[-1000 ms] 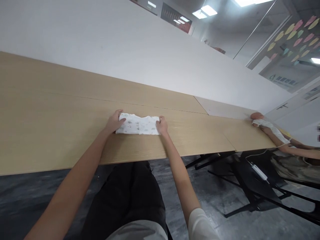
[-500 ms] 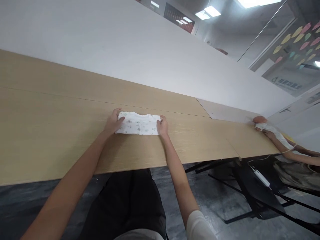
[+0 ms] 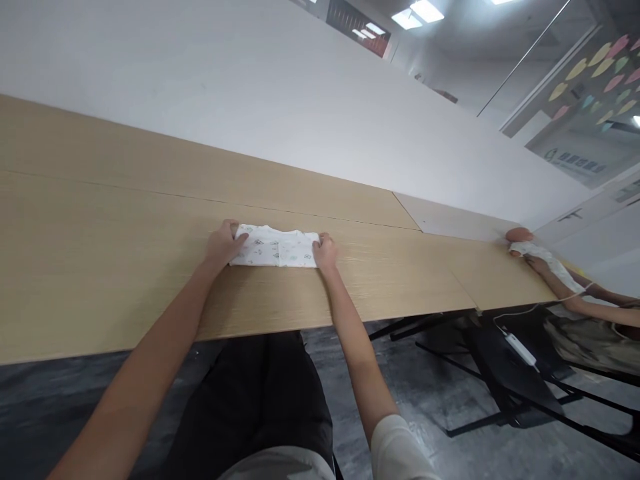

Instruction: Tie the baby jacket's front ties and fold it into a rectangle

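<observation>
A white baby garment (image 3: 279, 248) with small printed figures is folded into a flat rectangle on the wooden table (image 3: 125, 267). Its upper edge dips in the middle like a neckline, and a line runs down its centre. My left hand (image 3: 223, 244) grips the left end, thumb on top and fingers behind the edge. At the right end my right hand (image 3: 325, 253) holds the cloth the same way, its thumb pressed on the fabric. The fingers under the garment are hidden.
A white wall (image 3: 225, 87) rises behind the table. At the far right, another person's hand (image 3: 539, 268) touches a doll (image 3: 520, 235) in white clothing. Black folding chairs (image 3: 505, 373) stand below the table, with a white power strip (image 3: 521, 348) on one seat.
Both hands keep their hold on the ends of the folded garment. It looks slightly less taut along its upper edge, and the camera view has shifted a little.
</observation>
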Motion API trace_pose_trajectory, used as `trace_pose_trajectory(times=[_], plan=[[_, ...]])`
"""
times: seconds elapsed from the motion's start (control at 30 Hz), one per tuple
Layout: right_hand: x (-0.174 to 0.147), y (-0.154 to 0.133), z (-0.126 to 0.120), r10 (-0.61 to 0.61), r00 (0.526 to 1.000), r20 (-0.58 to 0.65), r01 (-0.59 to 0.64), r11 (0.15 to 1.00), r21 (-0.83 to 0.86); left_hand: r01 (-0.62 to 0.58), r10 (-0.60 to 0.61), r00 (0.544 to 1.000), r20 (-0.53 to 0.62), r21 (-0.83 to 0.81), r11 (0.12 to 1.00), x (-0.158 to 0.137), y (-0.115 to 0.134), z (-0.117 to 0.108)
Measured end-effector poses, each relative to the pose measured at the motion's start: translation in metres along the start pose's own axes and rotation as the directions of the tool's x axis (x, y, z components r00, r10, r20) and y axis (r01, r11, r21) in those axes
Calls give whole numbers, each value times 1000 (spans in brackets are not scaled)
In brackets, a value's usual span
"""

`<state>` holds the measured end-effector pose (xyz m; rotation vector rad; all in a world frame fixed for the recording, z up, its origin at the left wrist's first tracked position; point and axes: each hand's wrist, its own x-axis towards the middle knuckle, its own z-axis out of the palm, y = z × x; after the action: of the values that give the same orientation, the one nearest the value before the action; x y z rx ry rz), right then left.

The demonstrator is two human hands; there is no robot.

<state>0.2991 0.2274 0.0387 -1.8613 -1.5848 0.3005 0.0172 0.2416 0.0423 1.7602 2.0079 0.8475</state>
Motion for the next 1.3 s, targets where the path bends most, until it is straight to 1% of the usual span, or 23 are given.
trace_pose_trajectory(times=[0.13,0.2,0.27,0.3,0.37,0.43,0.47,0.5,0.57,0.63,0.67,0.73,0.8,0.9,1.13,1.3], plan=[[0,3,-1,10,1000,8,-10,1000,-9,64,-65,998,6,86,994,-2,1,-3],[-1,3,-2,34,999,36,-33,999,-34,60,-62,998,20,77,995,-3,1,-4],[-2,2,-4,48,997,59,-45,997,-59,32,-33,999,26,45,998,-4,0,-4],[-2,1,-5,49,996,68,-45,997,-67,7,-7,1000,15,29,1000,-4,-1,-4],[-4,-1,-8,42,996,78,-36,996,-77,-69,70,997,-43,19,997,-4,-3,-3],[-5,-2,-10,11,996,88,-3,996,-88,-170,174,979,-106,40,985,-2,-6,-1],[-5,-3,-11,-21,995,97,30,995,-96,-224,229,966,-118,50,973,0,-8,-1],[-5,-2,-12,-64,992,107,75,992,-103,-280,284,953,-109,53,959,1,-9,0],[-5,-1,-13,-173,975,140,189,976,-112,-378,379,924,-55,36,925,4,-13,1],[-5,2,-14,-261,949,176,282,953,-109,-439,439,898,5,16,898,5,-17,2],[-5,4,-13,-280,941,191,304,947,-108,-454,453,891,34,13,891,5,-19,2],[-4,9,-12,-274,937,218,303,946,-114,-455,451,888,88,25,890,4,-22,3],[-3,13,-11,-237,943,233,271,955,-124,-436,427,894,134,47,899,3,-25,3],[-3,16,-11,-197,948,249,235,963,-133,-425,409,896,172,67,903,3,-27,2],[-2,16,-9,-183,953,241,220,966,-137,-432,412,889,200,71,899,5,-30,0],[-1,18,-7,-171,962,212,202,970,-133,-429,417,888,195,24,903,3,-29,0]])
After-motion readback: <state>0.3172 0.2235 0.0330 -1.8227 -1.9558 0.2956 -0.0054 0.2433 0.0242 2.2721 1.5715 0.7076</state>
